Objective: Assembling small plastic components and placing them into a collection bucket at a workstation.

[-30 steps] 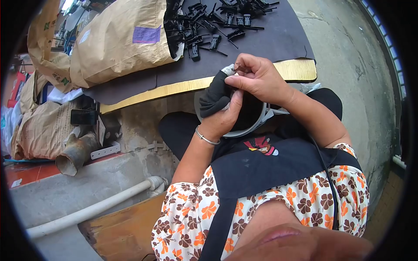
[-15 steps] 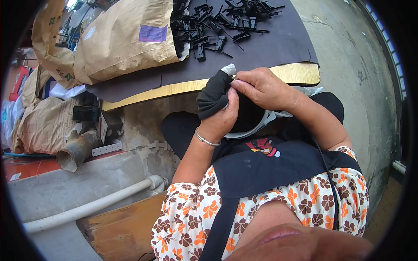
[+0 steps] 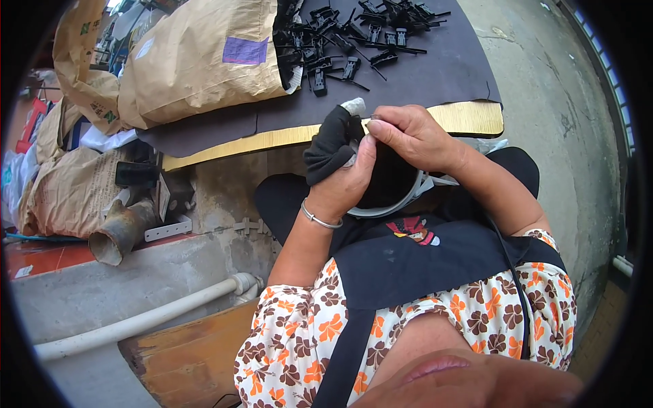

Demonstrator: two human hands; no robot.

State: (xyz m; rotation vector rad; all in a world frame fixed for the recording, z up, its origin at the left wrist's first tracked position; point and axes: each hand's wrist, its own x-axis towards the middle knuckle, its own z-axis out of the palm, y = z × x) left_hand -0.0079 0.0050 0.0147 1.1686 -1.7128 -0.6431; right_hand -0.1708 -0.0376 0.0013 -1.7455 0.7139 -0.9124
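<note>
My left hand [image 3: 342,158] is partly covered by a black glove, with a white wrap on one fingertip. Its fingers curl closed, the thumb pointing up. Just to its right, the thumb and forefinger of my bare right hand [image 3: 411,138] pinch together. Whatever the two hands hold is too small or too hidden to name. Below them, between the knees, sits a dark container with a pale rim [image 3: 401,202]. Beyond the hands, several small black plastic parts [image 3: 351,69] with thin stems lie heaped on a dark-covered table [image 3: 435,81].
A large brown paper sack [image 3: 183,64] lies on the table's left, its mouth toward the black parts. The table's near edge is a gold strip [image 3: 469,119]. At the left are another paper sack [image 3: 71,194], a rusty pipe piece [image 3: 115,238] and a white pipe [image 3: 149,317].
The fingers of my two hands have drawn slightly apart, the right thumb and forefinger still pinched. The table and its things appear shifted slightly to the right in the picture.
</note>
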